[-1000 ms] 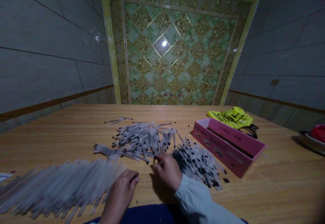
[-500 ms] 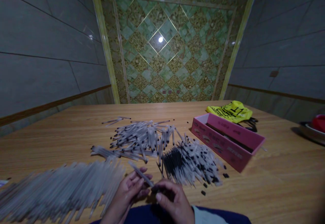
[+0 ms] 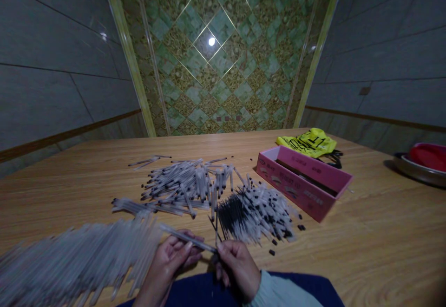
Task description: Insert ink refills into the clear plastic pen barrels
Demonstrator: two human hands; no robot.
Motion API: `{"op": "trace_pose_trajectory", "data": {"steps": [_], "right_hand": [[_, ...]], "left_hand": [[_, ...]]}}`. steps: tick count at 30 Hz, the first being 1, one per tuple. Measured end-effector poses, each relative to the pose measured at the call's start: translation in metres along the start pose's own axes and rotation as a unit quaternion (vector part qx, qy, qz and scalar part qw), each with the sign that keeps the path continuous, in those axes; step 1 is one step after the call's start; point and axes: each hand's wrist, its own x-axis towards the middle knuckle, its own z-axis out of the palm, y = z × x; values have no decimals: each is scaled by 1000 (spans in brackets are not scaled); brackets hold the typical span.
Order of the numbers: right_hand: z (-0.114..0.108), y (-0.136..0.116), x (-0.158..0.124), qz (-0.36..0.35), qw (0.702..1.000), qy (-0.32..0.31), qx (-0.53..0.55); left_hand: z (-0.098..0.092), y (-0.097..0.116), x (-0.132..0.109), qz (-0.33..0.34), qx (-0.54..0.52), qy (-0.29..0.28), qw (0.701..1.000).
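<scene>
Between the fingers of my left hand (image 3: 177, 253) lies a slim clear plastic tube (image 3: 186, 238), tilted down to the right, with something dark inside. My right hand (image 3: 237, 263) is closed in a pinch at the tube's dark right end; a small cap there, if any, is hidden by the fingers. Left of my hands spreads a large heap of clear tubes (image 3: 80, 260). Ahead lies a pile of tubes with black ends (image 3: 177, 181). Just beyond my right hand is a pile of thin dark-tipped sticks with clear parts (image 3: 258, 209).
A pink open box (image 3: 296, 181) stands at the right, with a yellow bag (image 3: 308, 142) behind it. Small black caps (image 3: 272, 252) lie scattered near the right pile. A metal basin with a red item (image 3: 423, 170) sits at the far right edge of the wooden table (image 3: 379, 232).
The tube has turned flatter and its free end has shifted left. My right hand has turned, with its thumb now uppermost at the tube's end. The view has shifted slightly.
</scene>
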Motion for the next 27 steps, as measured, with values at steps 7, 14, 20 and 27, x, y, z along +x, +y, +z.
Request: {"op": "trace_pose_trajectory", "data": {"steps": [7,14,20,27], "right_hand": [[1,-4,-3,-15,1000,5,-27],[4,-8,-8,-58,995,49,-63],[2,-11,-10,-118,962,118,-216],[-1,-6,-9,-133,942,117,-286]], "left_hand": [[-7,-5,6,-11,1,-35,999],[-6,-9,5,-12,-12,-4,1000],[-4,-10,4,-17,-10,8,1000],[-2,-6,2,-8,-11,21,1000]]}}
